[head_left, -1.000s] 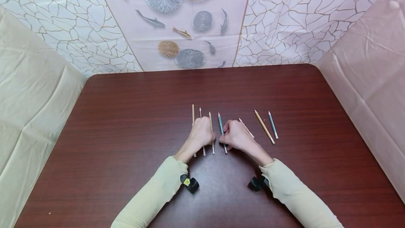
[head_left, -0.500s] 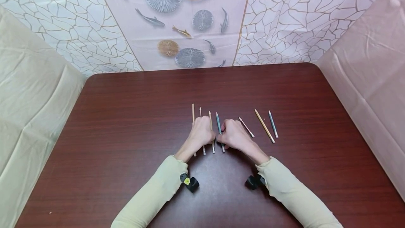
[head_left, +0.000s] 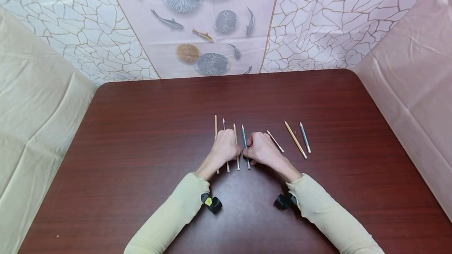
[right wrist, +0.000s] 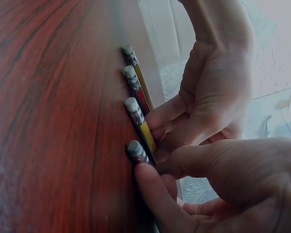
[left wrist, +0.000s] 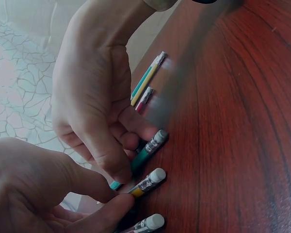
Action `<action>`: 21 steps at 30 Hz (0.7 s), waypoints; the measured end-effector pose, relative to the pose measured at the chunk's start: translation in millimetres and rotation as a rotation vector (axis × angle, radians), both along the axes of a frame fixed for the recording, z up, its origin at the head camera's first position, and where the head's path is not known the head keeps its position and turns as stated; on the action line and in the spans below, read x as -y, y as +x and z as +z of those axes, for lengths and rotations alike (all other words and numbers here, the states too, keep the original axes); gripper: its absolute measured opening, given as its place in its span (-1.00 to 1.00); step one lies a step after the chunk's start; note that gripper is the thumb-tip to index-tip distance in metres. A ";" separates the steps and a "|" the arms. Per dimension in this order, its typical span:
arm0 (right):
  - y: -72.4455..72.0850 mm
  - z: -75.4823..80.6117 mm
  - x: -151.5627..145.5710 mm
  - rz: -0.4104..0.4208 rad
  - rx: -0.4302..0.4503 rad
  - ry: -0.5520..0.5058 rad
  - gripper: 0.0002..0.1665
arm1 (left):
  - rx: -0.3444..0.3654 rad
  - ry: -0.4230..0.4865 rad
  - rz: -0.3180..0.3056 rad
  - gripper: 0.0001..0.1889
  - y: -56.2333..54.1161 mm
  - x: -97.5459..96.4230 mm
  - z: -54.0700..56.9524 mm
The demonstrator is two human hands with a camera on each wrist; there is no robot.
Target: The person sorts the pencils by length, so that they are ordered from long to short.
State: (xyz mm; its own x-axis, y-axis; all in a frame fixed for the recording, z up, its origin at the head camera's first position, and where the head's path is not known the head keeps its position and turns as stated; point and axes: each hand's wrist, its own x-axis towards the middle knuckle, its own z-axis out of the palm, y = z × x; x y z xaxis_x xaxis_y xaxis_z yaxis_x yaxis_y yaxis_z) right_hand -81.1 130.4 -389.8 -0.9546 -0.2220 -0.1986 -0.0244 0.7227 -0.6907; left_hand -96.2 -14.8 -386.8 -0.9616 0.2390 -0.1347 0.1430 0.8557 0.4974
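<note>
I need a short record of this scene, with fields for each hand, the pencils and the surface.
left hand: the left hand rests on the pencil row, fingers curled
right hand: the right hand pinches the green pencil beside that row
row: four pencils side by side, eraser ends toward the person
loose pencils: three loose pencils lie apart, to the right
surface: dark red wooden table

left hand (head_left: pixel 225 149), right hand (head_left: pixel 263 150), teal pencil (head_left: pixel 244 138)
</note>
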 end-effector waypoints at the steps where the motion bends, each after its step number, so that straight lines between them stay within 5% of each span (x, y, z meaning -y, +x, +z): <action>1: 0.2 0.1 0.5 -0.003 0.002 -0.001 -0.88 | 0.000 0.000 0.001 -0.77 0.1 0.1 -0.2; 21: 1.9 0.7 0.8 0.016 -0.045 0.028 -0.84 | -0.006 -0.012 0.008 -0.71 1.7 -0.2 -0.1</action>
